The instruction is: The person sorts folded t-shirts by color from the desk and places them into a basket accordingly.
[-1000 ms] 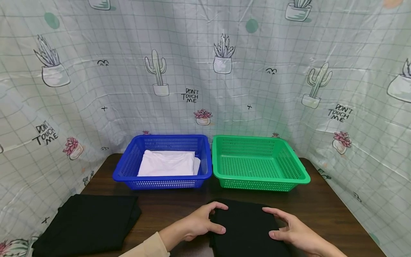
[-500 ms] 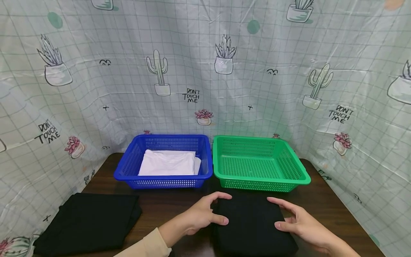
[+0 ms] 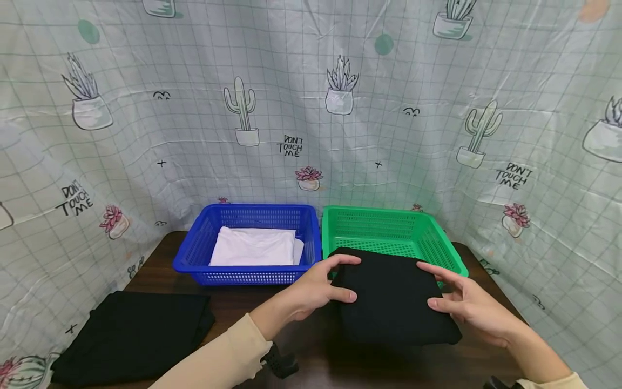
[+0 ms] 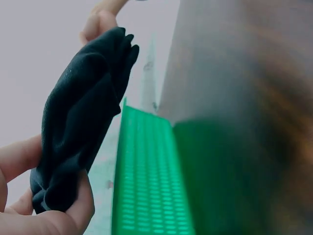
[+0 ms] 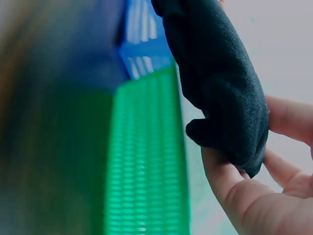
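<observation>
Both hands hold a folded black garment (image 3: 391, 305) up off the table, tilted, its far edge overlapping the front of the green basket (image 3: 335, 229). My left hand (image 3: 313, 289) grips its left side, thumb on top. On the opposite side, my right hand (image 3: 476, 310) grips it the same way. In the left wrist view the garment (image 4: 73, 107) shows its thick folded layers edge-on, pinched between left thumb and fingers. The right wrist view has its other edge between the fingers and thumb of the right hand (image 5: 274, 205). Fingers beneath the garment are mostly hidden in the head view.
A blue basket (image 3: 194, 254) with folded white cloth (image 3: 255, 246) inside stands left of the green one. Another folded black garment (image 3: 131, 337) lies on the dark wooden table (image 3: 233, 319) at the left. A cactus-print curtain (image 3: 291, 97) surrounds the back and sides.
The black garment has risen from the table and moved forward to the green basket's front rim, both hands carrying it. The baskets and the left garment stay put.
</observation>
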The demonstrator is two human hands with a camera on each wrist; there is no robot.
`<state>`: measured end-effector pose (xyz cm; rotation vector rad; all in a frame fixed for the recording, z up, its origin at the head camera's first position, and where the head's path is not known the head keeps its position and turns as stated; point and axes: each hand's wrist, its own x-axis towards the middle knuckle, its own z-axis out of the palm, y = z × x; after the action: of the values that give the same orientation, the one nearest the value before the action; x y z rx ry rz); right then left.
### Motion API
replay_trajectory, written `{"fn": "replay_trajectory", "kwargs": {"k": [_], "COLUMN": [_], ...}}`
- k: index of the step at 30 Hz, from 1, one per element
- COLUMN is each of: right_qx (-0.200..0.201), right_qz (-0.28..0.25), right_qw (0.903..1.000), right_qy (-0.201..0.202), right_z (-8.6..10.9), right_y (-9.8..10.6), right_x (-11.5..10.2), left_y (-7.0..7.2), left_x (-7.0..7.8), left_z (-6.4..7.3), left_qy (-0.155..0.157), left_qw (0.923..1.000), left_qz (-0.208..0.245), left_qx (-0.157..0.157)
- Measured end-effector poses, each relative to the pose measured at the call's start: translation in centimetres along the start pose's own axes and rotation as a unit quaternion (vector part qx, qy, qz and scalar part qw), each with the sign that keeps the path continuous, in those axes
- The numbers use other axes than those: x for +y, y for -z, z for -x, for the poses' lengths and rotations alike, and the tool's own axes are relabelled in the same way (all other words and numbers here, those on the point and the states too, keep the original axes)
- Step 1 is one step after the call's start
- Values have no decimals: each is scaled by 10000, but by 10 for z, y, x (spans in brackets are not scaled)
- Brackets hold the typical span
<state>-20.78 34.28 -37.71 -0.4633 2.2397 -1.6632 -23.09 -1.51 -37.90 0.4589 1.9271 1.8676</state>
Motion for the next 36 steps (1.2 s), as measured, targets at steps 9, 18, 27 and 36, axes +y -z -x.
{"fn": "replay_trajectory", "kwargs": {"k": [9, 18, 27, 36], "right_qx": [87, -155, -188, 16], "right_qz": [548, 697, 62, 337], "right_qw": [9984, 9974, 9997, 9985], "right_qy": [105, -19, -152, -427], "right_z": [-55, -108, -137, -154], "right_y": [47, 86, 102, 93], "right_x": [-19, -6, 31, 55], "left_y": [13, 20, 11, 8], "left_x": [23, 17, 3, -14], "left_z": [-67, -124, -156, -166], "left_qy": [-41, -122, 36, 278], "left_qw": [9987, 9949, 9913, 9856], "left_qz": [391, 432, -126, -341], "left_qx": [309, 904, 1308, 1636]}}
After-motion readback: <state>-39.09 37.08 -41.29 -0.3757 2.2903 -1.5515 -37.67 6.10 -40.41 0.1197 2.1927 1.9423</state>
